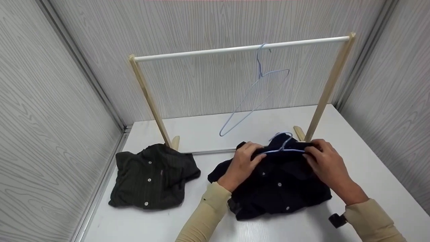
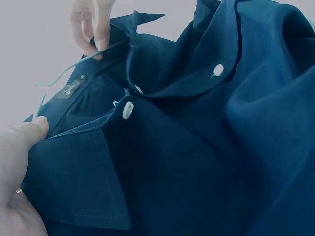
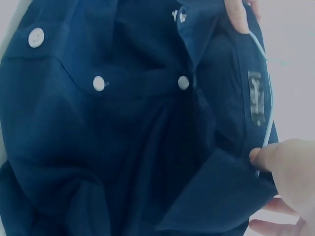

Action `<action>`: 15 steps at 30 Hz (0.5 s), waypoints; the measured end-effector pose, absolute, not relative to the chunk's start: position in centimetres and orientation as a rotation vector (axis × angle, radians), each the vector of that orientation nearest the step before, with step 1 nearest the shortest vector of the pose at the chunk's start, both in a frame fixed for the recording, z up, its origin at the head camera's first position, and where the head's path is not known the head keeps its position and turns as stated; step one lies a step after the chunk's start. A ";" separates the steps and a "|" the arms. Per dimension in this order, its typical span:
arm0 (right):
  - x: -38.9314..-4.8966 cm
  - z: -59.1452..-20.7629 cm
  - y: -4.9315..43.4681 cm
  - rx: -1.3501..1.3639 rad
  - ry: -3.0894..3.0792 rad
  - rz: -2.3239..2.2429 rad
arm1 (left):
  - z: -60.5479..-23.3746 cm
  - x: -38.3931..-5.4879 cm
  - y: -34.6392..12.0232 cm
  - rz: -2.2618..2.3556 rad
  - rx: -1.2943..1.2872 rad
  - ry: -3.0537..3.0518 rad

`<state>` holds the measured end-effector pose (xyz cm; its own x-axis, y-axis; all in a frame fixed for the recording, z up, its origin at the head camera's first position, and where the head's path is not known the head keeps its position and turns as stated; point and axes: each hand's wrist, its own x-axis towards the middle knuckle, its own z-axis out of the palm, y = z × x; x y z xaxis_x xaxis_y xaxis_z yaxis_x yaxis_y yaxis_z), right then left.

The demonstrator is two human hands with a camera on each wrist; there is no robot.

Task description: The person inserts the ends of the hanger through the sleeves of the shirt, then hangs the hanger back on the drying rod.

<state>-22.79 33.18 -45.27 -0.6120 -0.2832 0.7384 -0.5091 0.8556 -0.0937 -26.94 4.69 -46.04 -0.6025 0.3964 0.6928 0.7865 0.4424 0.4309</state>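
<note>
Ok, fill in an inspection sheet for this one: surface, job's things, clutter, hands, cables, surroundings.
Surface: white tabletop, bearing a rack.
Job's things: navy shirt with blue hanger at its neck; dark green shirt lying to the left; second hanger on the rack's bar.
Clutter: nothing seen.
Hands: left hand and right hand grip the blue hanger and navy collar.
Cables: nothing seen.
Surroundings: pale wood-grain panels behind and at both sides.
</note>
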 end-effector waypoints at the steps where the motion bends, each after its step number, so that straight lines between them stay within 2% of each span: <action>1: -22.8 -45.3 33.1 0.582 -2.253 0.378 | -46.0 -26.9 4.7 -1.040 -0.995 -2.204; 11: -22.6 -45.0 33.9 0.579 -2.233 0.397 | -46.1 -27.0 3.8 -1.009 -0.994 -2.235; 15: -21.9 -44.8 35.0 0.618 -2.367 0.592 | -46.1 -27.2 3.6 -1.061 -1.008 -2.229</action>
